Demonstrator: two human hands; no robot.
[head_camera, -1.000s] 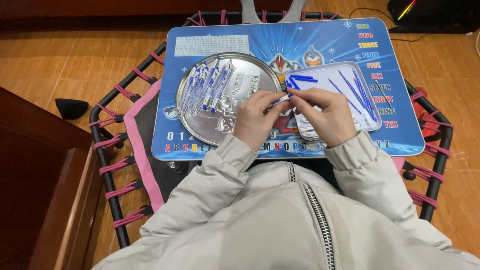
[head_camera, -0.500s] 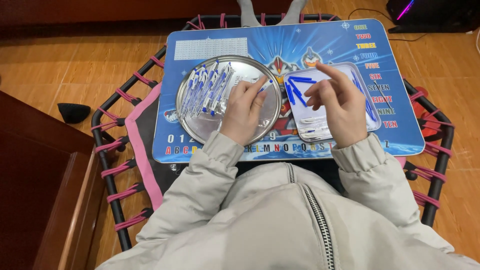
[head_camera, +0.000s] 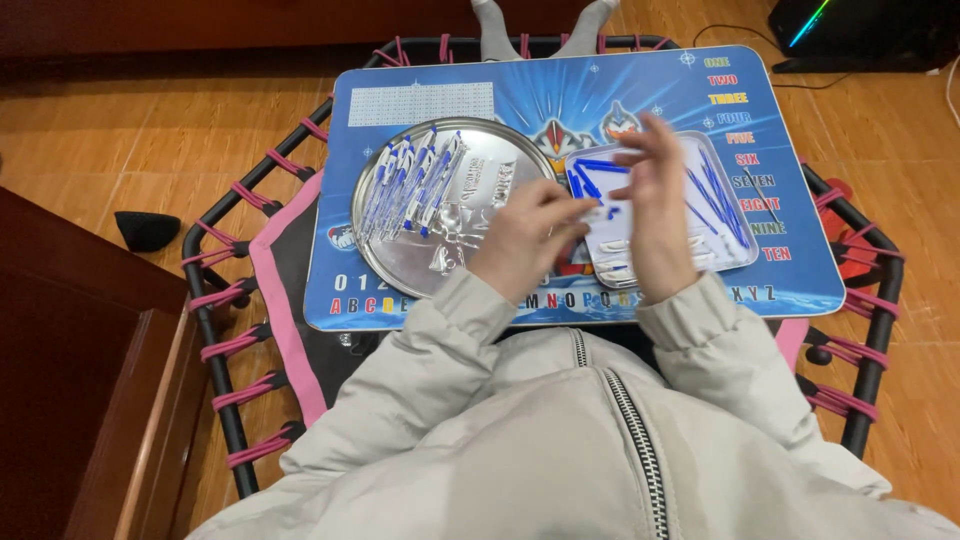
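Pen parts (head_camera: 598, 206) pinched between left fingers (head_camera: 560, 212); right fingers (head_camera: 650, 150) loosely spread above tray (head_camera: 745, 255).

The room light is warm and even, bright enough that I cast only soft shadows under my wrists onto the blue lap table (head_camera: 640, 90). The round metal tray (head_camera: 480, 215) at the left of that table throws back patchy white glare, which washes out its middle and the clear wrappers lying there. My right hand (head_camera: 655, 215) is smeared by motion blur, fingers ghosted; my left hand (head_camera: 525, 240) is a little sharper. Beyond the table's far right corner a dark box shows a thin coloured glow. Left of the table, the wooden furniture sinks into deep shadow. Straight edges bow outward slightly toward the corners.
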